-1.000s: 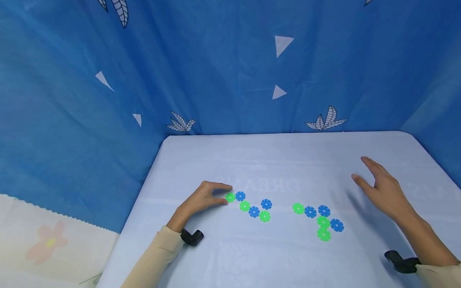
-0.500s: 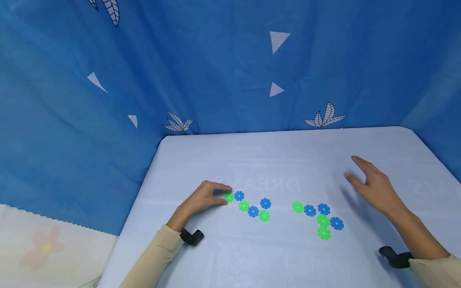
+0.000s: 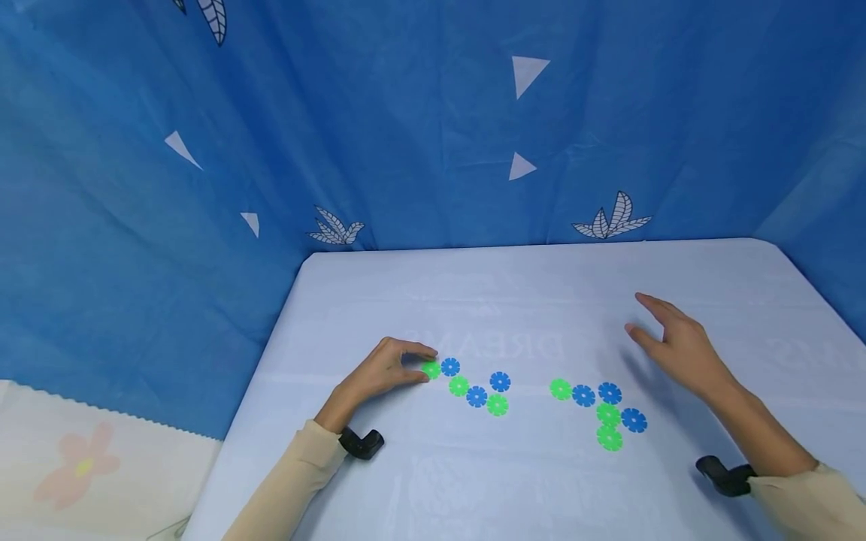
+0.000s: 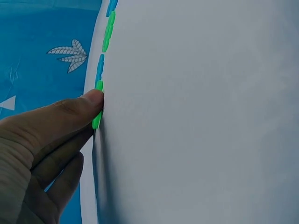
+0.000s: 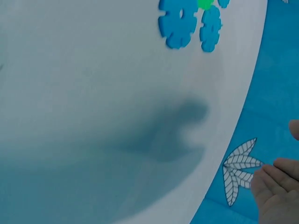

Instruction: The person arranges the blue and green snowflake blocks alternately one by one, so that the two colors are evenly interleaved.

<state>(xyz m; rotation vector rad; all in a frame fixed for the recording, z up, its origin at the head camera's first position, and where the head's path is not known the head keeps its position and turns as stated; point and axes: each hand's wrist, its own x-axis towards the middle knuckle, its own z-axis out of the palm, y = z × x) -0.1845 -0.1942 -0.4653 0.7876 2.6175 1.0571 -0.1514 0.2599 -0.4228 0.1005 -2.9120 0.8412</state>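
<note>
At far left, a cream cloth (image 3: 27, 443) with a pink flower meets a blue curtain (image 3: 149, 300), which runs behind the white table (image 3: 379, 293). A beige left sleeve (image 3: 287, 477) and a black wrist mount (image 3: 361, 443) lead to the left hand (image 3: 377, 370), its thumb and forefinger pinching a notched green disc (image 3: 431, 370) at the left end of a bent row on the table. Just beside that comes a blue disc (image 3: 450, 367), then a second green one, two more blue and a last green — six in all. Near them, to the right, lies another cluster (image 3: 607, 414) of three green and three blue discs. Farther right, the right hand (image 3: 683, 352) hangs above the table, fingers loosely extended and holding nothing — thumb apart from the forefinger, its shadow (image 5: 168, 130) falling on the white surface.
</note>
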